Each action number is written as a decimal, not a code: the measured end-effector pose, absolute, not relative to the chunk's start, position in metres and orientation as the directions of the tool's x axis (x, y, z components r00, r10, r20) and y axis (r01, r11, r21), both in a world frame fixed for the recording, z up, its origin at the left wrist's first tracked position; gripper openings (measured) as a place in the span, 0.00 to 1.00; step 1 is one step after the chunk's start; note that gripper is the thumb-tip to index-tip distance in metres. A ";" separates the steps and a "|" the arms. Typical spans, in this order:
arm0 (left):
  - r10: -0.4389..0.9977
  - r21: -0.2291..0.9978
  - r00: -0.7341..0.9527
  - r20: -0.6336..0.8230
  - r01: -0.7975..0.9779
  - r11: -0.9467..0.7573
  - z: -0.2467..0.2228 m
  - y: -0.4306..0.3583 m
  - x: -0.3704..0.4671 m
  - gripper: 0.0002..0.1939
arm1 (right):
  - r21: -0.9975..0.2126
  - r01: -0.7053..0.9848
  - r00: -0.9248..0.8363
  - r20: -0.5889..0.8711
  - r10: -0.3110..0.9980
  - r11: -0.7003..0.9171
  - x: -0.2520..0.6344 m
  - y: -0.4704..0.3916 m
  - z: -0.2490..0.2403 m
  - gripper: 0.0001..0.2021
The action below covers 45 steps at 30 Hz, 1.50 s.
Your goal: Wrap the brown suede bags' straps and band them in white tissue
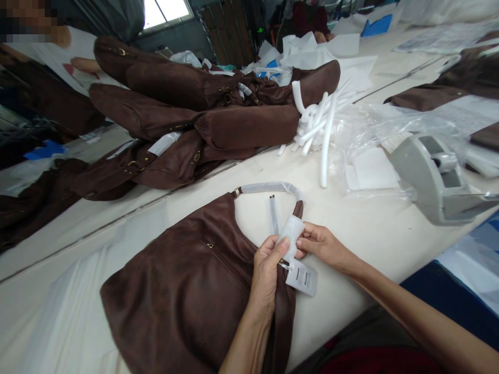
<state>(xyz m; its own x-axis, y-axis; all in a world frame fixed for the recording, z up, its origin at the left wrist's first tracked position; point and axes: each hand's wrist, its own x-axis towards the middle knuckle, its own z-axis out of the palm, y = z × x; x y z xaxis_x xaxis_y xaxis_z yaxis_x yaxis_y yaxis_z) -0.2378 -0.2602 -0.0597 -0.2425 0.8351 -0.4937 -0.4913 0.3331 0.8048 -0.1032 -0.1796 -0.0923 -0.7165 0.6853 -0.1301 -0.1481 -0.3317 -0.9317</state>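
Note:
A brown leather handbag (183, 280) lies on the table in front of me, its strap (268, 187) arching away and partly covered in clear plastic. A white foam wrap (291, 234) sits around the strap's near end. My left hand (268, 259) grips this wrap with the thumb on top. From the right, my right hand (319, 244) pinches the wrap's edge between closed fingers. Just below the hands hangs a white printed tag (302, 278). A narrow clear strip (273, 214) lies on the table behind the wrap.
Several brown bags (245, 127) are piled at the back left. Beside them lie white foam tubes (325, 135) and clear plastic bags (362, 140). A grey tape dispenser (432, 176) stands at the right. Another person's arm (83, 65) shows at the upper left.

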 end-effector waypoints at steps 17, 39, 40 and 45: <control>0.853 0.791 -0.108 -0.510 -0.449 0.416 -0.066 -0.254 -0.232 0.38 | -0.874 -0.169 -0.494 -0.325 0.807 -0.455 -0.118 -0.171 -0.099 0.15; 0.939 0.940 -0.250 -0.236 0.185 0.286 -0.038 -0.267 -0.237 0.18 | -0.829 -0.243 -0.483 -0.347 0.804 -0.504 -0.069 -0.185 -0.084 0.20; 0.941 0.914 -0.270 -0.202 0.294 0.281 -0.026 -0.266 -0.247 0.15 | -0.840 -0.165 -0.507 -0.378 0.775 -0.517 -0.057 -0.181 -0.086 0.22; 0.862 0.840 -0.506 0.007 0.470 0.269 0.023 -0.238 -0.308 0.11 | -0.947 0.174 -0.216 -0.305 0.928 -0.271 -0.008 -0.158 -0.091 0.31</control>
<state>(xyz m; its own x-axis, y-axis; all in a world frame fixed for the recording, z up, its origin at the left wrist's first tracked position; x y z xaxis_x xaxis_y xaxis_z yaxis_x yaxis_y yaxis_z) -0.3084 -0.2379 0.0227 -0.5065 0.8622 0.0072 0.4703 0.2692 0.8404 -0.0079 -0.1575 -0.0911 -0.2156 0.9275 -0.3052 0.1742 -0.2710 -0.9467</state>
